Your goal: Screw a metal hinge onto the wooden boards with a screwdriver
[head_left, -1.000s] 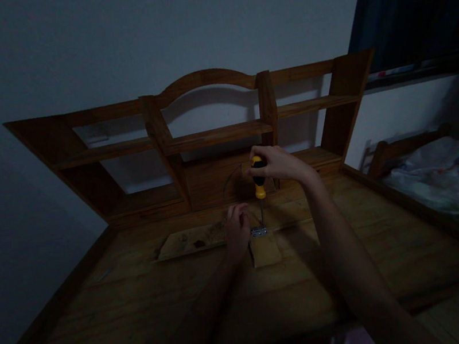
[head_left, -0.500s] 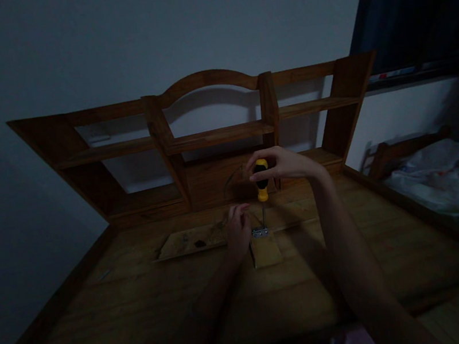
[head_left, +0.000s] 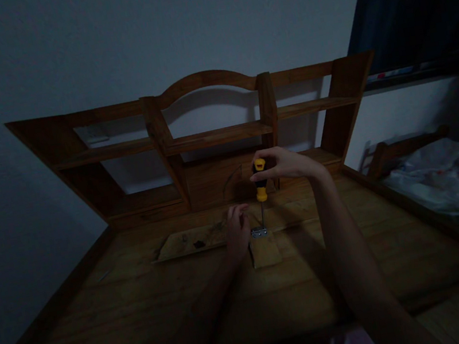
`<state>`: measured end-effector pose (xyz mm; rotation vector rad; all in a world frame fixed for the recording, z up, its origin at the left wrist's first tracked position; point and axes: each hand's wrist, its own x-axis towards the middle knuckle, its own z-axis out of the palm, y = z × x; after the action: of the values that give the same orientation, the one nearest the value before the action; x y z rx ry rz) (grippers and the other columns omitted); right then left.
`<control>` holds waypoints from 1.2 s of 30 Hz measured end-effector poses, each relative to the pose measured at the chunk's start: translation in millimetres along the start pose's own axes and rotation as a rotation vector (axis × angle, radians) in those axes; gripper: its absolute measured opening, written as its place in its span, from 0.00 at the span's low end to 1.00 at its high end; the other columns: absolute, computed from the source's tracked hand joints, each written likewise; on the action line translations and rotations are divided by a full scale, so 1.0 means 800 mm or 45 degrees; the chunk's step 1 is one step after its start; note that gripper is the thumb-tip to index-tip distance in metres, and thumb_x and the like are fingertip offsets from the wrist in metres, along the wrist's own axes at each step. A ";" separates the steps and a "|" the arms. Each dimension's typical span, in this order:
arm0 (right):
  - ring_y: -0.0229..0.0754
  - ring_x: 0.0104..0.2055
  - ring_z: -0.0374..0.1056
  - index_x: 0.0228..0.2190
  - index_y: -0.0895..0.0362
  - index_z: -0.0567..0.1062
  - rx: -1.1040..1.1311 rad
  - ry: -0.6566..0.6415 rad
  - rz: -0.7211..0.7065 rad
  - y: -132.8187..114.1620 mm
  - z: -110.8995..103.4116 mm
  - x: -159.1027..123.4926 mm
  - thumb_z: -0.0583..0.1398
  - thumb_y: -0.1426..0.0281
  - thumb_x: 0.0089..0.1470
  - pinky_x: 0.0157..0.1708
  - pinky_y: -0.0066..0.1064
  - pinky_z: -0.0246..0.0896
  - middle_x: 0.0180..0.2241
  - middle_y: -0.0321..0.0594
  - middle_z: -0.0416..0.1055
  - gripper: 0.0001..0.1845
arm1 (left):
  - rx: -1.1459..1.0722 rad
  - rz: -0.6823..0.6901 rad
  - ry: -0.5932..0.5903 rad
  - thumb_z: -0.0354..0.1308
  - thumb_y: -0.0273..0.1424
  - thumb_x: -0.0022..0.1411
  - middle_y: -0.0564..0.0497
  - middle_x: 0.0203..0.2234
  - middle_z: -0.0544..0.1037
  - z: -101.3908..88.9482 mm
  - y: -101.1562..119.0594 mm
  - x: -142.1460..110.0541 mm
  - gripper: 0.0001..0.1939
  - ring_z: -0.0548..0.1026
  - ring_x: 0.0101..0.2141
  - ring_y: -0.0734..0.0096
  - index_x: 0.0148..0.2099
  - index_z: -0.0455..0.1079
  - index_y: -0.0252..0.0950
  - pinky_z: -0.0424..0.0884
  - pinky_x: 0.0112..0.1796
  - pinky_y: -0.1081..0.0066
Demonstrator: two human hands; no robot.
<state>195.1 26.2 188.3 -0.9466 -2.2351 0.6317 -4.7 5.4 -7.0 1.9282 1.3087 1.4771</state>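
My right hand (head_left: 278,163) has its fingers closed round the top of a yellow-and-black screwdriver (head_left: 261,193), which is nearly upright. The shaft points down, its tip at a small metal hinge (head_left: 259,232). That hinge lies across the join of a long thin wooden board (head_left: 180,245) and a small wooden block (head_left: 265,252). Just left of the hinge, my left hand (head_left: 238,231) rests on the board with its fingers bent over it. Individual screws are too small and dark to make out clearly.
Everything lies on a wooden desktop (head_left: 146,307) in dim light. A wooden shelf unit (head_left: 215,136) stands along its back against the wall. Off the right edge are plastic bags (head_left: 443,173). A small pale thin object (head_left: 103,275) lies on the left.
The screwdriver handle has turned slightly in my right hand, and its fingers have shifted a little. My left hand stays at the board. The whole view has moved very slightly.
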 end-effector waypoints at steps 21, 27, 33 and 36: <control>0.40 0.29 0.73 0.51 0.51 0.69 0.296 -0.185 0.097 0.000 -0.004 -0.008 0.65 0.63 0.52 0.26 0.31 0.67 0.36 0.38 0.76 0.24 | 0.011 0.027 0.007 0.48 0.23 0.66 0.47 0.47 0.73 0.002 -0.002 0.000 0.15 0.75 0.46 0.64 0.49 0.71 0.39 0.71 0.49 0.62; 0.40 0.33 0.73 0.48 0.52 0.71 0.180 -0.096 0.000 0.007 -0.001 -0.002 0.65 0.63 0.52 0.30 0.33 0.70 0.40 0.38 0.75 0.21 | 0.026 0.013 -0.006 0.48 0.24 0.67 0.46 0.47 0.73 0.002 -0.002 0.000 0.14 0.75 0.46 0.63 0.49 0.71 0.39 0.71 0.50 0.60; 0.42 0.39 0.73 0.43 0.54 0.73 0.002 -0.007 -0.048 0.009 0.002 0.004 0.66 0.62 0.52 0.38 0.34 0.69 0.40 0.39 0.75 0.18 | 0.016 0.014 -0.010 0.48 0.23 0.67 0.46 0.47 0.73 0.001 0.000 0.000 0.15 0.74 0.47 0.64 0.50 0.71 0.39 0.71 0.50 0.61; 0.43 0.39 0.72 0.42 0.54 0.73 -0.067 0.023 -0.048 0.008 0.003 0.005 0.66 0.60 0.52 0.38 0.33 0.67 0.39 0.39 0.75 0.17 | 0.046 0.019 -0.012 0.48 0.22 0.66 0.46 0.47 0.73 0.000 0.003 0.000 0.15 0.74 0.47 0.63 0.49 0.71 0.39 0.70 0.50 0.61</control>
<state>194.0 32.4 184.0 -0.9302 -2.2580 0.5472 -3.4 4.5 -5.3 1.9693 1.3287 1.4589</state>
